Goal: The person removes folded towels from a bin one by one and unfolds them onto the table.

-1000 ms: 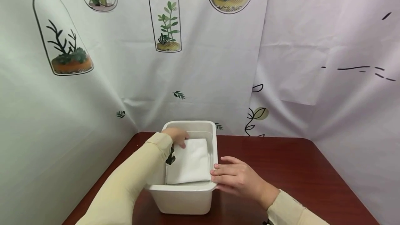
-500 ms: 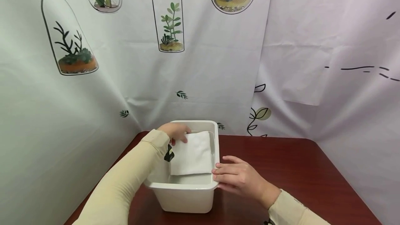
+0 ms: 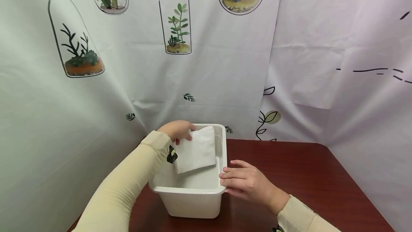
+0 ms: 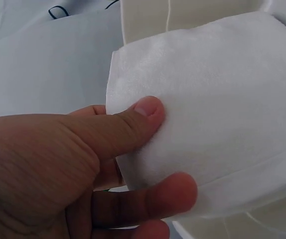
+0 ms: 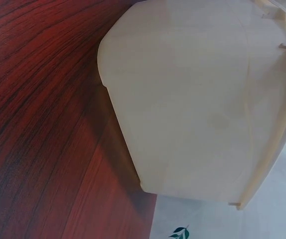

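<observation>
A white plastic bin (image 3: 190, 198) stands on the dark red table (image 3: 289, 174). My left hand (image 3: 177, 131) pinches the far corner of a folded white cloth (image 3: 195, 150) and holds it tilted above the bin's opening. In the left wrist view the thumb (image 4: 138, 117) lies on top of the cloth (image 4: 222, 99), with fingers curled under it. My right hand (image 3: 244, 182) rests with straight fingers on the bin's right rim. The right wrist view shows the bin's outer wall (image 5: 193, 104) close up.
Printed curtains (image 3: 180, 46) enclose the table at the back and on both sides. The bin sits near the table's left back corner. Bare tabletop (image 5: 38, 124) stretches to the right of the bin.
My left hand has raised the folded cloth from lying flat in the bin to above the far rim. The right hand has stayed on the rim.
</observation>
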A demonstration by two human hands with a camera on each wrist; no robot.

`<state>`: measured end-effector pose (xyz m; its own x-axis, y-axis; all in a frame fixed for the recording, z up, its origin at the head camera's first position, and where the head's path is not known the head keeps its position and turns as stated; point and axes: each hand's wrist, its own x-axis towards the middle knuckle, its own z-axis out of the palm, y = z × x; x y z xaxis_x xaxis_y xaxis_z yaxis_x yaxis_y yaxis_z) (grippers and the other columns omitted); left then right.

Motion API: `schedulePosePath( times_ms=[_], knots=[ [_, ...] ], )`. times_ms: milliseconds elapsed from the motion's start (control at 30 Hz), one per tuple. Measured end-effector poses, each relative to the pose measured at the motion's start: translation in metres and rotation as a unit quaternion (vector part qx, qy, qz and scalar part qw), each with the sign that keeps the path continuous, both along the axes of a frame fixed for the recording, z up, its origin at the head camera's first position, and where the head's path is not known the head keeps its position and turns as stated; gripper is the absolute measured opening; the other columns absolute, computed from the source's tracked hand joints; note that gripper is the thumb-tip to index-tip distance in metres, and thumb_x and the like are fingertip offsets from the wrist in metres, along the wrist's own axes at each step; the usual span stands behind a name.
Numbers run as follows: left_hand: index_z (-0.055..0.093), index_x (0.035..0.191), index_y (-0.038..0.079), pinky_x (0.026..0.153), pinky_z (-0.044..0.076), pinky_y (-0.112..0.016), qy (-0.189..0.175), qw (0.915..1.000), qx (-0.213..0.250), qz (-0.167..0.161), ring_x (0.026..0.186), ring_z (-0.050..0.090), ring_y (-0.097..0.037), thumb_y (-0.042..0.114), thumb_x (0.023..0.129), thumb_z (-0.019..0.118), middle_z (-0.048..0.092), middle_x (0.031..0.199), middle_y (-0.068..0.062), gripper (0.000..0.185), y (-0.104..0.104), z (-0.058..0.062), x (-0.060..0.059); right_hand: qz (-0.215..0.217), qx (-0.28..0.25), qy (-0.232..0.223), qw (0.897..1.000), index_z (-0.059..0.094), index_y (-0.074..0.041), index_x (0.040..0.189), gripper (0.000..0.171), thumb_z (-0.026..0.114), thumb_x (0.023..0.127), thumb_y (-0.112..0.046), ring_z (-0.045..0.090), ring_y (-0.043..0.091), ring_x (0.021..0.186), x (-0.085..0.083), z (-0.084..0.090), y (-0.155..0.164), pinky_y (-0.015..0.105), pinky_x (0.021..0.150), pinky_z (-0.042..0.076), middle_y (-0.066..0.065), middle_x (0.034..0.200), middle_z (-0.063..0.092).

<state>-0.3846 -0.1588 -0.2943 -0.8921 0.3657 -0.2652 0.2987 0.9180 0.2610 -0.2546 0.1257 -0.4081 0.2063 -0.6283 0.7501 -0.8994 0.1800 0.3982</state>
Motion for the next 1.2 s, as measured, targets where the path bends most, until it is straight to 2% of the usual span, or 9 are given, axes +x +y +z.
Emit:
schedulePosePath(
  times_ms=[200,267,400,500,767,933,1200],
  knots=[
    [0.054,0.142,0.015,0.043,0.045,-0.028,0.017,0.9993,0.035,-0.001,0.051,0.061,-0.021,0.013,0.097,0.068,0.054,0.134,-0.017,0.047,-0.007,0.010,0.004,0.003,-0.005,-0.004,1.000,0.078,-0.011,0.106,0.017,0.070,0.097,-0.023,0.073,0.020,0.100,-0.001,-0.002,-0.001,0.049,0.089,0.054,0.005,0.109,0.076],
    [0.057,0.139,0.015,0.042,0.045,-0.028,0.021,0.9989,0.043,-0.002,0.050,0.060,-0.021,0.013,0.097,0.067,0.056,0.131,-0.017,0.043,-0.009,0.014,0.005,0.003,-0.008,-0.010,1.000,0.078,-0.011,0.106,0.017,0.070,0.097,-0.023,0.073,0.021,0.100,-0.001,-0.002,-0.001,0.049,0.091,0.054,0.005,0.109,0.076],
    [0.058,0.137,0.017,0.040,0.044,-0.031,0.019,0.9975,0.067,0.006,0.049,0.057,-0.022,0.013,0.098,0.066,0.058,0.126,-0.016,0.040,-0.014,0.023,0.008,0.002,-0.017,-0.026,1.000,0.077,-0.010,0.108,0.018,0.069,0.098,-0.023,0.073,0.022,0.101,0.000,-0.005,-0.001,0.048,0.094,0.053,0.006,0.109,0.076],
    [0.057,0.141,0.018,0.042,0.043,-0.032,0.017,0.9963,0.083,0.014,0.050,0.056,-0.024,0.013,0.099,0.064,0.057,0.129,-0.016,0.043,-0.017,0.029,0.010,0.000,-0.023,-0.035,0.999,0.077,-0.009,0.108,0.018,0.068,0.099,-0.022,0.073,0.024,0.102,-0.001,-0.006,-0.001,0.048,0.094,0.053,0.006,0.110,0.076],
    [0.051,0.147,0.018,0.046,0.048,-0.035,0.053,0.9972,0.053,0.004,0.054,0.061,-0.024,0.017,0.101,0.062,0.053,0.140,-0.016,0.048,-0.017,0.044,0.010,-0.006,-0.032,-0.055,0.998,0.077,-0.010,0.110,0.019,0.067,0.100,-0.023,0.072,0.023,0.104,-0.002,-0.008,-0.001,0.043,0.103,0.048,0.005,0.111,0.075],
    [0.049,0.149,0.017,0.048,0.048,-0.033,0.074,0.9965,0.040,0.007,0.053,0.060,-0.022,0.019,0.101,0.063,0.052,0.143,-0.015,0.051,-0.016,0.050,0.009,-0.006,-0.039,-0.070,0.997,0.076,-0.011,0.110,0.019,0.067,0.099,-0.023,0.072,0.024,0.104,-0.002,-0.010,-0.003,0.044,0.099,0.050,0.004,0.111,0.075],
    [0.051,0.146,0.016,0.048,0.047,-0.032,0.119,0.9927,0.024,-0.003,0.054,0.062,-0.025,0.021,0.101,0.061,0.056,0.137,-0.018,0.046,-0.023,0.064,0.009,0.002,-0.052,-0.082,0.995,0.076,-0.010,0.110,0.020,0.069,0.098,-0.024,0.073,0.026,0.102,-0.005,-0.013,-0.008,0.046,0.094,0.052,0.005,0.111,0.076]
  ],
)
